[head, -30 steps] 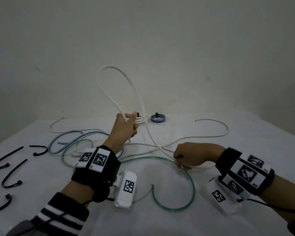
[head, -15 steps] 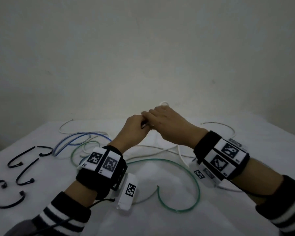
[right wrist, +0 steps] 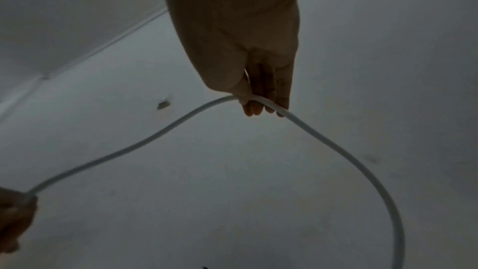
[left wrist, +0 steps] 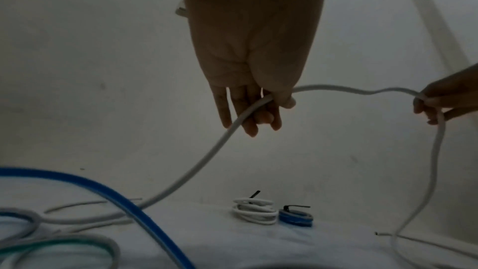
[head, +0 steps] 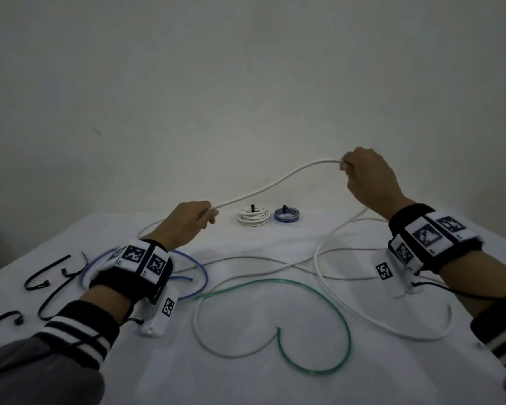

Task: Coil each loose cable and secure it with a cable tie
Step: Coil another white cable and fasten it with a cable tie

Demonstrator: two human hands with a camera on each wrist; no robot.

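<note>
A long white cable (head: pixel 275 185) spans the air between both hands above the table. My left hand (head: pixel 196 219) pinches it low at centre left; in the left wrist view the cable (left wrist: pixel 207 154) runs under the thumb and across the fingers of that hand (left wrist: pixel 261 107). My right hand (head: pixel 360 171) grips the same cable higher up at the right, and the cable (right wrist: pixel 336 146) bends over its fingers (right wrist: pixel 258 107). From there the cable drops to the table and loops across it (head: pixel 319 258). Several black cable ties (head: pixel 47 276) lie at the left.
Two tied coils stand at the back: a white one (head: pixel 253 216) and a blue one (head: pixel 287 214). A loose blue cable (head: pixel 200 273), a green cable (head: pixel 333 317) and a thin white wire (head: pixel 205 340) sprawl over the white table (head: pixel 275 381).
The hands met at the table's middle half a second ago. They have since drawn apart: the right hand rose up and to the right, stretching the white cable away from the left hand.
</note>
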